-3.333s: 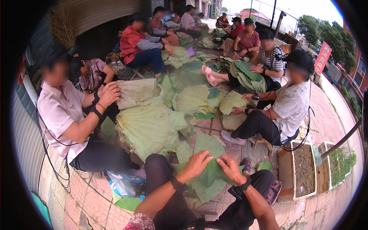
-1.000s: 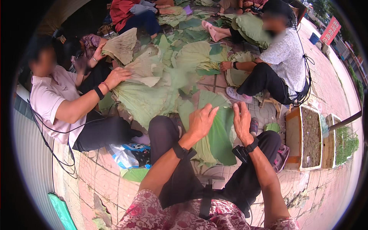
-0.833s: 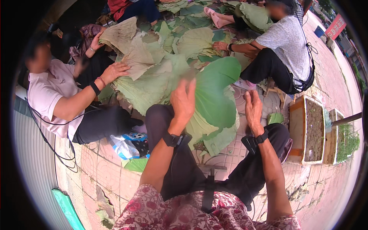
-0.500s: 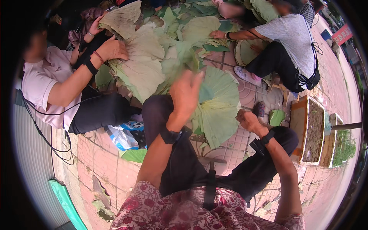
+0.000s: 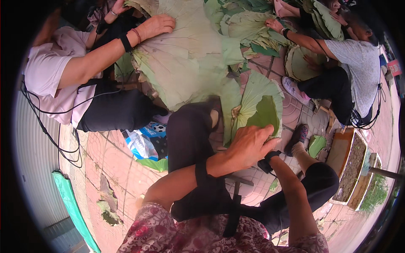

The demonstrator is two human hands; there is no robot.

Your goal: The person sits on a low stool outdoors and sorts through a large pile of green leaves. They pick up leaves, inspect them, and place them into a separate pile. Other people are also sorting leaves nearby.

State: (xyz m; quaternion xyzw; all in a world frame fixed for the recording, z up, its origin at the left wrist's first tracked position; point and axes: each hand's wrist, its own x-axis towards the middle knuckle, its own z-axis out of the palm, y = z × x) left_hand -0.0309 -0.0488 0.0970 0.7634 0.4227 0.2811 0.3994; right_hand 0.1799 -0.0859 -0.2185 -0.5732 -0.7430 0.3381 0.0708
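Observation:
Between my knees a large pale green lotus leaf (image 5: pixel 249 92) lies spread, its near right edge turned up into a darker green flap (image 5: pixel 266 114). My left hand (image 5: pixel 247 147) reaches across to the right, its fingers curled together at the foot of that flap, closed on the leaf's edge. Right behind it is my right hand, its fingers hidden by the left; only the wrist with a black strap (image 5: pixel 272 155) shows. Farther off, a broad pile of dry, pale lotus leaves (image 5: pixel 185 55) reaches to my left knee.
A co-worker's hand (image 5: pixel 158 25) rests on the pile at left; another person's hand (image 5: pixel 275 24) touches leaves at far right. Soil-filled planter boxes (image 5: pixel 350 164) stand at right. A blue and white bag (image 5: pixel 145 143) lies beside my left leg on pink paving (image 5: pixel 101 156).
My left hand has swung right and nearer, over to my right hand, which it now covers. The leaf's edge has been turned up. The co-worker at left has shifted the big leaves rightward.

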